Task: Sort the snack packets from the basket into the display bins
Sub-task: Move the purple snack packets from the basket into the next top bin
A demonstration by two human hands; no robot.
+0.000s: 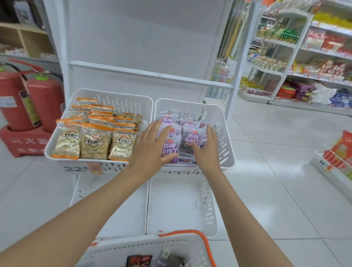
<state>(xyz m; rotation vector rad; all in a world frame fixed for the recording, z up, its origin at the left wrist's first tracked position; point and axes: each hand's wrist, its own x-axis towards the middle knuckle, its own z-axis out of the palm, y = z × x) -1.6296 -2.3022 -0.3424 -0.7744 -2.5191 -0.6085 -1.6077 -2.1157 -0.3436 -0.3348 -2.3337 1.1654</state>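
Shelf stand (pixel 146 42), white, back panel bare. Landmark: purple bin (pixel 225 143) on its middle tier.

- Just left of the purple bin, touching it: twin bin (pixel 120 103), orange-topped nut packets (pixel 95 142) standing in rows.
- Below it: lower bins (pixel 182 209), nothing in them.
- Well in front of it, nearest the person: basket (pixel 147 246), orange handle, a few dark packets (pixel 138 262) left inside.
- Inside it: purple packets (pixel 193 138), front ones upright, rear ones leaning.

Step, as I read it: squaring up the purple row. Best done by pressing in from both sides evenly, keeping faces forward, and not tipping the rear ones.

Left hand (pixel 150 146) is at the row's left side and right hand (pixel 207 150) at its right side, both inside the bin. Left fingers (pixel 161 130) are spread straight, lying on packet tops. Right fingers (pixel 211 134) are nearly straight and together against the outer packet. Thumbs rest on the front packets. Neither hand grips anything.
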